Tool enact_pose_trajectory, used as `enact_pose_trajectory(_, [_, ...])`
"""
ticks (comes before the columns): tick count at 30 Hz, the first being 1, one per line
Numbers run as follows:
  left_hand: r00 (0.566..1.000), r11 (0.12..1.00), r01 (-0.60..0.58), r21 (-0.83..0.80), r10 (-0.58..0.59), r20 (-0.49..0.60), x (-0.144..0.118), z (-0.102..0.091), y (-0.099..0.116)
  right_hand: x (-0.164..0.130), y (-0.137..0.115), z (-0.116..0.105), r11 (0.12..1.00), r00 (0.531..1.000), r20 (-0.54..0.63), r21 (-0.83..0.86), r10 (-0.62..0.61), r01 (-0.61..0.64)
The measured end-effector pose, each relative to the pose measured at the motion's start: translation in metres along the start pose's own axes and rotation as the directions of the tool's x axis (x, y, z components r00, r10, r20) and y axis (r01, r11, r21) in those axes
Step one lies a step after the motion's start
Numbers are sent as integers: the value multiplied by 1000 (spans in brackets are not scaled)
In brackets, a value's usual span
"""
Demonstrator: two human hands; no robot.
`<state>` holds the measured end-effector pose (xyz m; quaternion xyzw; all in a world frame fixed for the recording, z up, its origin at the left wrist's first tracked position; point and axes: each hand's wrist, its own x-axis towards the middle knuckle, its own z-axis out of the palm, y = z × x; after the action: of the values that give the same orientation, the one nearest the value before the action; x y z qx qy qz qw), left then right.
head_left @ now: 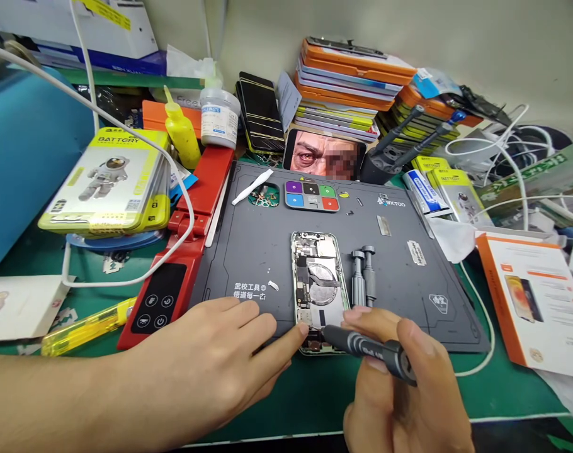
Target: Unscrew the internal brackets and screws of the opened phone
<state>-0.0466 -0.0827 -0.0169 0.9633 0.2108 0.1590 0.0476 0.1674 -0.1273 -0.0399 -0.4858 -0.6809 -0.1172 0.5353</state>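
Observation:
An opened smartphone (317, 283) lies on the dark grey work mat, its inner boards and a round coil showing. My left hand (220, 355) comes in from the left; its index finger stretches out and touches the phone's lower left part, while the thumb is hidden. Between the fingers of my right hand (409, 384) is a dark grey screwdriver (366, 348), tilted, with its tip at the lower middle of the phone. Two more grey screwdrivers (364, 277) lie side by side just right of the phone. A small metal piece (273, 285) rests to its left.
The mat (249, 239) carries a white pry tool (253, 187) and a coloured-block tray (312, 196). A propped phone (324, 154) shows a picture. Battery boxes (109, 179), a red device (164, 292) and a looping white cable stand left; an orange-white box (534, 302) stands right.

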Motion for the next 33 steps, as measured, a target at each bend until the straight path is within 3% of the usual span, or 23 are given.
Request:
enact_pose_trajectory(9, [1000, 1000, -3, 0, 3, 7, 1, 0, 0, 0, -3, -4, 1000, 999, 39, 9, 27, -27])
enact_pose_trajectory(16, [1000, 1000, -11, 6, 11, 11, -1, 0, 1, -1, 3, -2, 999, 1000, -9, 30, -30, 30])
enact_pose_trajectory(25, [1000, 1000, -22, 17, 21, 13, -1, 3, 0, 3, -1, -9, 997, 997, 71, 65, 24, -29])
enact_pose_trajectory(33, [1000, 1000, -13, 26, 13, 7, 0, 3, 0, 5, 1, -7, 998, 997, 78, 65, 0, -5])
